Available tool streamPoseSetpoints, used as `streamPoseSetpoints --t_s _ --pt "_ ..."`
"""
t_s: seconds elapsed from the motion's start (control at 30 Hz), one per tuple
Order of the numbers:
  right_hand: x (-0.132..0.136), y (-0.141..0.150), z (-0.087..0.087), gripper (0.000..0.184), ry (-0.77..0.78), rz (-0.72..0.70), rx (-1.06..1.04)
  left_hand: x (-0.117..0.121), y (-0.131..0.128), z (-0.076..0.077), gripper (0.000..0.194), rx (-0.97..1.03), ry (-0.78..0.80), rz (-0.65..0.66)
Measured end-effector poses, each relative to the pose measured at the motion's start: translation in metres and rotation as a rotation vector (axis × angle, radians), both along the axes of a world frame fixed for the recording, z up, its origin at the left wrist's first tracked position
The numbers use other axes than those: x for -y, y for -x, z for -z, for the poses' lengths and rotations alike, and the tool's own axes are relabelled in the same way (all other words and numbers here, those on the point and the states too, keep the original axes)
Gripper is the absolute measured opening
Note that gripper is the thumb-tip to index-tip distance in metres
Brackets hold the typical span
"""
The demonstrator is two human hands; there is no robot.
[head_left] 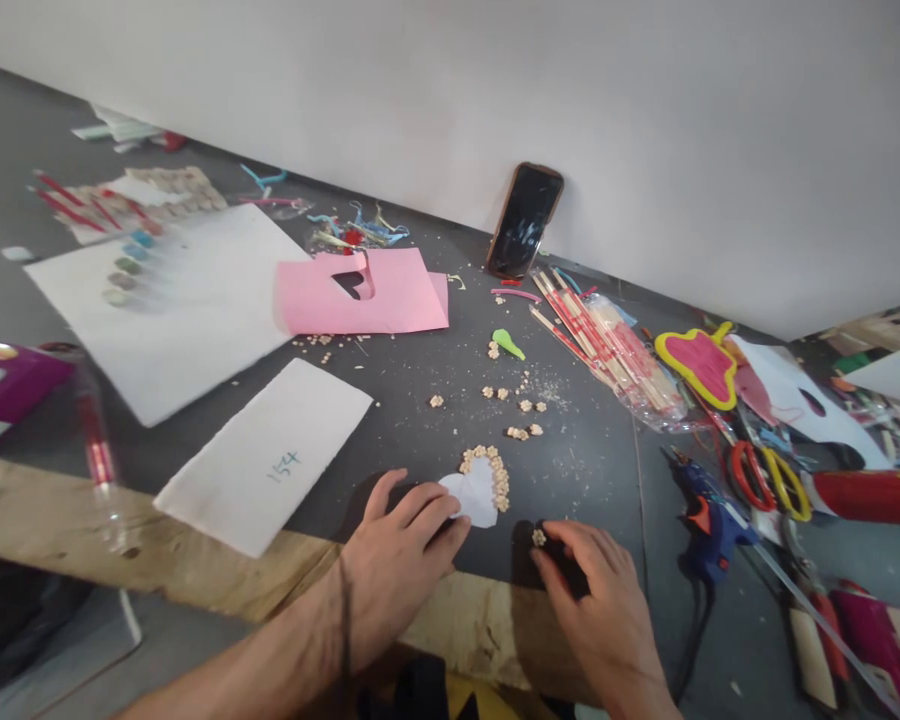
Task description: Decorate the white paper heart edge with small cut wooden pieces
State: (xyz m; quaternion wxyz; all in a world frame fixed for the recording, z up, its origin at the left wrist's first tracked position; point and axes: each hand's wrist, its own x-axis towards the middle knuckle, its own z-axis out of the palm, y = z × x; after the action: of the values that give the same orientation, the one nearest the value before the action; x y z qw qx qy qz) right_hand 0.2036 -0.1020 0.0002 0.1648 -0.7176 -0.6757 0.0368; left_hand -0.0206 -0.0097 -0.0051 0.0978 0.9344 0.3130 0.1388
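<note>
A white paper heart (478, 492) lies on the dark tabletop, its right side and upper edge lined with small beige flower-shaped pieces (501, 480). My left hand (405, 560) comes in from the left, with thumb and index finger on the heart's left part, holding it; the outer fingers are spread. To the right, my right hand (596, 590) has a single flower-shaped piece (538, 538) between thumb and index fingertips, just above the table. Several more loose flower pieces (525, 433) are scattered beyond the heart.
A blue glue gun (709, 530), scissors (750, 470) and bagged sticks (615, 350) are on the right. A phone (525, 220) leans on the wall. Pink paper (390, 300), white sheets (270, 455) and a purple box (15, 395) are on the left.
</note>
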Motion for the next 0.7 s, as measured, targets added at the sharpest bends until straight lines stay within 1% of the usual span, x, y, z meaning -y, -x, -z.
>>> streamPoseSetpoints --t_s 0.2,0.37,0.5,0.7 --pt "0.003 -0.003 -0.002 0.021 -0.031 0.032 0.051 0.002 0.001 0.006 0.019 -0.011 0.010 0.006" --pt "0.000 0.001 -0.001 0.021 -0.027 0.039 0.067 0.002 0.002 0.006 0.020 -0.014 0.021 0.004" --pt "-0.005 0.007 -0.004 0.017 -0.055 0.012 0.061 0.002 0.003 0.007 0.021 -0.019 0.016 0.016" --pt "-0.018 0.023 -0.006 0.010 -0.143 -0.063 0.004 0.002 0.003 0.007 0.023 -0.048 0.006 0.015"
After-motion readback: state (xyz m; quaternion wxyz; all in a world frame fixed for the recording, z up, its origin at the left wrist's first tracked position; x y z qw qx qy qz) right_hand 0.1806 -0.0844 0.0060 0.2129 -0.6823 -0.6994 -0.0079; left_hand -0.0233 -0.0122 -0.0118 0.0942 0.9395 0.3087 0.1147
